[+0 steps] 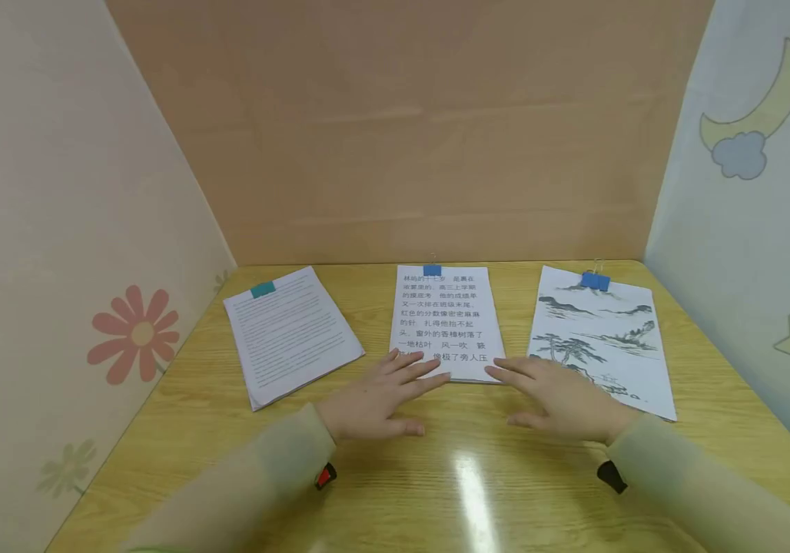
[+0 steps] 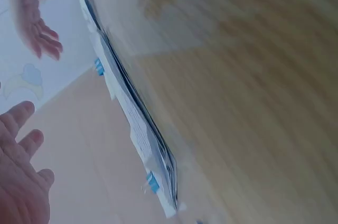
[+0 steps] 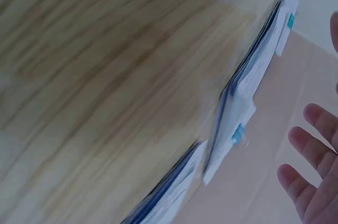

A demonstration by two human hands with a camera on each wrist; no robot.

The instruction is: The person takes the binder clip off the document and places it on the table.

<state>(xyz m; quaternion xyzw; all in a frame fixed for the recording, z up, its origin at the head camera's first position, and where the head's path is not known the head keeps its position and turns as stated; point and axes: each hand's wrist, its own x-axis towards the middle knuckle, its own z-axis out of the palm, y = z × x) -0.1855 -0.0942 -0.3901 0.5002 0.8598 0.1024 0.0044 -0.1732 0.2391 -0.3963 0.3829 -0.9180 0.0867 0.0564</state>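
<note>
My left hand [image 1: 376, 395] is held out with its fingers spread, overlapping the lower left corner of the middle paper stack [image 1: 442, 319] in the head view. My right hand [image 1: 564, 395] mirrors it, fingertips by that stack's lower right corner and the palm partly covering the ink-landscape stack [image 1: 592, 326]. Neither hand holds anything. Large Chinese characters fill the middle stack, which a blue binder clip [image 1: 433, 270] fastens at the top. Another blue binder clip [image 1: 595, 281] sits on the landscape stack. Small printed lines cover the left paper stack [image 1: 294, 338], tilted under a teal binder clip [image 1: 263, 289].
The stacks lie in a row toward the back of a wood-grain table [image 1: 429, 491]. A brown backdrop [image 1: 409, 138] rises behind it. Pale side panels carry a flower [image 1: 141, 333] on the left and a moon [image 1: 768, 107] on the right.
</note>
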